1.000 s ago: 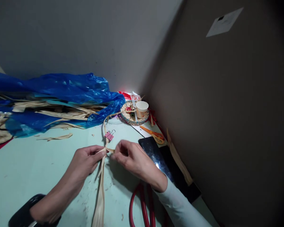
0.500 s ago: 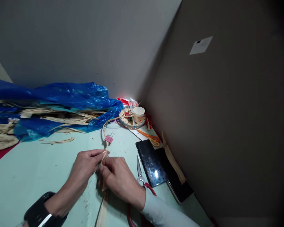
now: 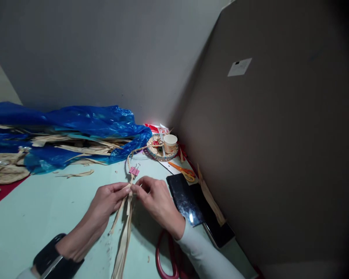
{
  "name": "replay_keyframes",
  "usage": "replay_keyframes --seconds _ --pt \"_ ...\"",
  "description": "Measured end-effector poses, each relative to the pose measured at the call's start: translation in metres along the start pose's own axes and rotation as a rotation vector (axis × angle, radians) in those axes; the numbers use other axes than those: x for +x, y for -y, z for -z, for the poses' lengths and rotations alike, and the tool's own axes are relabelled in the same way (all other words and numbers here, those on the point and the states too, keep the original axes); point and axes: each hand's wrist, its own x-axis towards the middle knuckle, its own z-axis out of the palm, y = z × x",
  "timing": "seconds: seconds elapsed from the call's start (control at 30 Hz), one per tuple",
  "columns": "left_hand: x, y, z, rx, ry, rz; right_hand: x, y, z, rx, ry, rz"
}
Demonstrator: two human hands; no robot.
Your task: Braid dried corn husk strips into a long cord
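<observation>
A braid of pale dried-leaf strips [image 3: 123, 248] runs from the far side of the table toward me, its loose ends hanging down at the near side. My left hand [image 3: 109, 199] pinches it from the left, thumb and forefinger together. From the right, the fingertips of my right hand [image 3: 157, 199] close on the strips at the same spot. Just beyond my fingers, a pink binder clip [image 3: 134, 170] grips the braid. Red-handled scissors [image 3: 166, 259] lie partly under my right forearm, their blades hidden.
A blue plastic bag [image 3: 84, 120] full of dried strips lies along the back left. A woven plate [image 3: 154, 155] holds a paper cup [image 3: 170, 143]. Orange scissors [image 3: 182, 169], a dark phone [image 3: 183, 195] and another dark device [image 3: 221, 232] line the right wall.
My right hand has moved up and slightly right, from below my left fingertips to beside them. The loose strips below the pinch now show. The view has shifted slightly.
</observation>
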Motion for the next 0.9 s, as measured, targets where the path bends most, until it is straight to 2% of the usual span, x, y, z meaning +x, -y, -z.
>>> replay_keyframes --seconds 0.07,0.2,0.33,0.5,0.77,0.9 --pt "-0.001 0.0 -0.001 0.014 -0.008 -0.009 0.005 -0.003 -0.002 0.079 -0.021 -0.003" --pt "0.001 0.005 0.0 0.093 -0.009 -0.041 0.01 -0.007 -0.017 0.128 0.076 0.058" --pt "0.008 0.011 0.006 0.278 0.006 -0.128 0.01 -0.006 -0.021 0.033 0.121 0.062" --pt "0.008 0.008 0.007 0.623 -0.051 -0.271 0.008 -0.003 -0.013 -0.124 0.151 0.025" --pt "-0.003 -0.003 0.0 0.964 -0.058 -0.339 0.017 -0.019 -0.019 0.128 0.06 -0.006" --pt "-0.008 -0.003 -0.001 1.075 -0.067 -0.44 0.02 -0.023 -0.025 0.254 0.049 -0.042"
